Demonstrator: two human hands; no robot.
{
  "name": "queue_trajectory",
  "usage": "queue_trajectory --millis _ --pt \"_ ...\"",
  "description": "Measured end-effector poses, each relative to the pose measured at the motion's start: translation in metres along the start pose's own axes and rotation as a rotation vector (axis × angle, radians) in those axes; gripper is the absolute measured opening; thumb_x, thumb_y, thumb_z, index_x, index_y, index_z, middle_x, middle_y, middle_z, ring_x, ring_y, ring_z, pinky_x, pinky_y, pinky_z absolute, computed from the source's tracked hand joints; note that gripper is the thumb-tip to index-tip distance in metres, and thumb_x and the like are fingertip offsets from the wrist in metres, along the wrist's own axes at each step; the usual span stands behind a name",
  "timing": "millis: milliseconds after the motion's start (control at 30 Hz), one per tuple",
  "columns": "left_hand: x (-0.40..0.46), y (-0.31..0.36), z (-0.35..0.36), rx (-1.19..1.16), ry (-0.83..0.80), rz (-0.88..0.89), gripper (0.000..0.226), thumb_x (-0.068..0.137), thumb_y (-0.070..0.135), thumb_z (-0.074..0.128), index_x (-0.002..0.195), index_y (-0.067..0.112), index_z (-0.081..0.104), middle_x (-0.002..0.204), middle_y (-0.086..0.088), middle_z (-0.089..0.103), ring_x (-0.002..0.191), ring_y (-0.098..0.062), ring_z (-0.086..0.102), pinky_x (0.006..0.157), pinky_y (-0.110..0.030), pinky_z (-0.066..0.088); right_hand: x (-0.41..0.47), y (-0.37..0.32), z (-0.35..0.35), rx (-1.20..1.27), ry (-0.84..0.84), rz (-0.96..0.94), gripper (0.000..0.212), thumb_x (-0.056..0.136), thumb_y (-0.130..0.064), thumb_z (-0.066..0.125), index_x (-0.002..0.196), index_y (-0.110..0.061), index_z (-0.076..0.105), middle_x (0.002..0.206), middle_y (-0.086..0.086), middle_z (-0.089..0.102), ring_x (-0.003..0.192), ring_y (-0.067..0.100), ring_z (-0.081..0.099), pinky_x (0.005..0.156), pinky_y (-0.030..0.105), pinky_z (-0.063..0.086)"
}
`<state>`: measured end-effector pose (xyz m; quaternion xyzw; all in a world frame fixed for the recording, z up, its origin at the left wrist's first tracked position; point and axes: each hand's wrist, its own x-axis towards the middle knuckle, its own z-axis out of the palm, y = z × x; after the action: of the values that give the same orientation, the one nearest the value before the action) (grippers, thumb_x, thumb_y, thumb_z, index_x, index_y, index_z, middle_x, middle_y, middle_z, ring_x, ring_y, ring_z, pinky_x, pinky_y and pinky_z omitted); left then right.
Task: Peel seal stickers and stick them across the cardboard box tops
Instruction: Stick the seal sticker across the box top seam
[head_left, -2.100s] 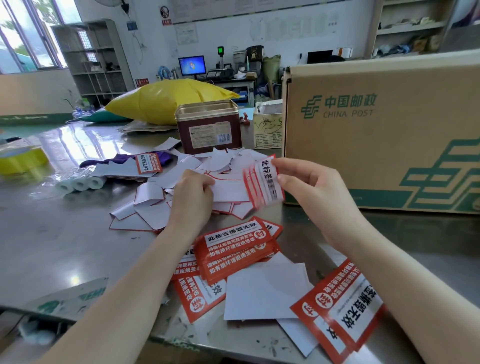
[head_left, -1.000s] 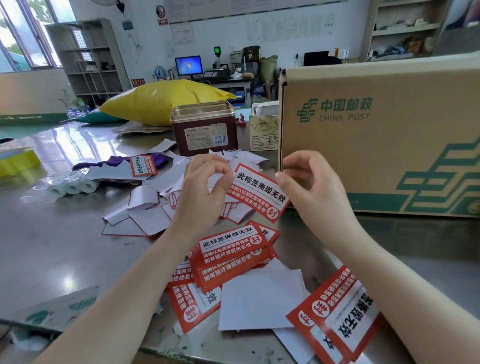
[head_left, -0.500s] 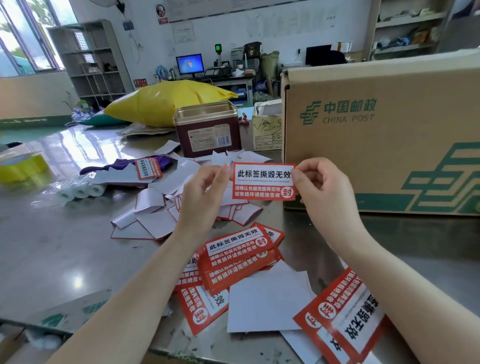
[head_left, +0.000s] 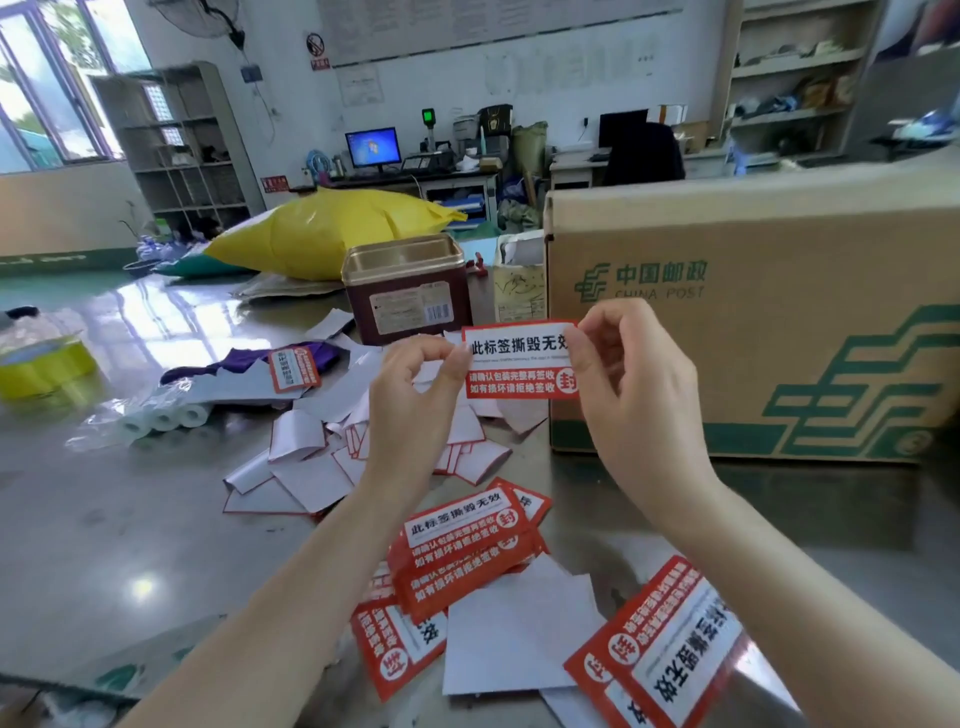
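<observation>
A red and white seal sticker (head_left: 519, 361) is held flat, face toward me, above the table. My left hand (head_left: 413, 402) pinches its left edge and my right hand (head_left: 631, 395) pinches its right edge. Just right of it stands a large China Post cardboard box (head_left: 769, 322), its top seen edge-on. A stack of unpeeled seal stickers (head_left: 462, 551) lies below my hands, and more stickers (head_left: 665, 649) lie at the near right.
White peeled backing papers (head_left: 311, 467) litter the metal table (head_left: 119, 519). Behind them stand a brown tin (head_left: 410, 288), a yellow bag (head_left: 332, 234), and a small carton (head_left: 519, 280). A yellow tape roll (head_left: 44, 364) and white paper rolls (head_left: 166, 418) lie at left.
The sticker went from edge-on in my right hand to flat and facing me, pinched by both hands. It has risen slightly, level with the box's front face.
</observation>
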<state>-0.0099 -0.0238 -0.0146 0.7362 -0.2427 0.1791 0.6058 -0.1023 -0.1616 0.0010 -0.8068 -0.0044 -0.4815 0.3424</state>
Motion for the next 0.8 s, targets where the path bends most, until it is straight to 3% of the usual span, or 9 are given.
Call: queue_trajectory --millis 67,133,267,333,467,533,567,667,800 --pt "0.011 0.012 0.005 -0.020 0.044 0.034 0.009 0.088 0.036 0.058 0.080 0.031 0.060 0.100 -0.003 0.063 0.102 -0.021 0.057 0.093 -0.046 0.047 0.016 -0.010 -0.008 -0.058 0.041 -0.097 0.010 0.094 -0.022 0.051 0.090 -0.013 0.049 0.082 -0.005 0.054 0.068 0.009 0.051 0.057 0.026 0.048" --pt "0.025 0.026 0.010 -0.086 0.078 0.046 0.010 0.088 0.038 0.059 0.079 0.034 0.058 0.098 -0.002 0.060 0.102 -0.025 0.057 0.090 -0.046 0.048 0.036 -0.021 -0.015 -0.084 0.087 -0.168 0.012 0.094 -0.020 0.052 0.089 -0.009 0.050 0.081 -0.004 0.053 0.068 0.010 0.048 0.056 0.021 0.044" --pt "0.057 0.065 0.022 -0.079 0.154 0.190 0.015 0.093 0.027 0.054 0.078 0.025 0.054 0.092 0.011 0.046 0.098 -0.010 0.048 0.084 -0.014 0.043 0.083 -0.040 -0.029 -0.080 0.172 -0.208 0.009 0.092 -0.014 0.050 0.090 -0.006 0.050 0.079 -0.001 0.052 0.066 0.011 0.047 0.053 0.020 0.038" --pt "0.078 0.079 0.028 -0.037 0.151 0.164 0.017 0.093 0.029 0.054 0.079 0.020 0.057 0.093 0.008 0.047 0.097 -0.011 0.048 0.081 -0.012 0.043 0.111 -0.040 -0.034 -0.051 0.169 -0.139 0.010 0.093 -0.016 0.050 0.090 -0.006 0.050 0.077 0.001 0.055 0.066 0.016 0.051 0.053 0.025 0.041" --pt "0.124 0.087 0.040 0.004 0.124 0.045 0.030 0.083 0.047 0.055 0.069 0.022 0.064 0.084 0.005 0.060 0.090 -0.023 0.061 0.079 -0.035 0.053 0.163 -0.022 -0.041 -0.051 0.023 0.185 0.016 0.092 -0.021 0.051 0.093 -0.006 0.057 0.073 -0.001 0.057 0.058 0.011 0.048 0.047 0.018 0.038" --pt "0.136 0.092 0.047 0.041 0.080 -0.005 0.040 0.086 0.040 0.057 0.063 0.008 0.065 0.064 0.000 0.060 0.063 -0.015 0.057 0.057 -0.018 0.046 0.179 -0.008 -0.042 -0.071 -0.070 0.297 0.026 0.092 -0.017 0.051 0.092 0.007 0.060 0.069 0.009 0.054 0.056 0.018 0.042 0.049 0.025 0.034" --pt "0.140 0.095 0.051 0.042 0.051 -0.048 0.042 0.088 0.034 0.058 0.065 -0.001 0.064 0.059 -0.005 0.057 0.055 -0.015 0.050 0.049 -0.019 0.038 0.185 -0.001 -0.042 -0.082 -0.112 0.339 0.028 0.091 -0.015 0.051 0.087 0.012 0.059 0.068 0.014 0.049 0.057 0.022 0.040 0.050 0.027 0.033" --pt "0.149 0.095 0.060 0.027 -0.030 -0.200 0.039 0.088 0.027 0.060 0.061 -0.002 0.058 0.056 -0.008 0.049 0.051 -0.016 0.039 0.044 -0.022 0.029 0.192 0.016 -0.039 -0.116 -0.180 0.450 0.025 0.090 -0.012 0.051 0.078 0.009 0.058 0.070 0.015 0.044 0.059 0.022 0.037 0.046 0.021 0.032" --pt "0.157 0.088 0.068 0.049 -0.082 -0.282 0.033 0.088 0.027 0.061 0.071 0.000 0.066 0.057 -0.004 0.052 0.047 -0.012 0.042 0.033 -0.013 0.029 0.192 0.028 -0.035 -0.181 -0.205 0.456 0.029 0.090 -0.011 0.052 0.098 0.015 0.061 0.086 0.028 0.064 0.065 0.024 0.046 0.049 0.024 0.036"
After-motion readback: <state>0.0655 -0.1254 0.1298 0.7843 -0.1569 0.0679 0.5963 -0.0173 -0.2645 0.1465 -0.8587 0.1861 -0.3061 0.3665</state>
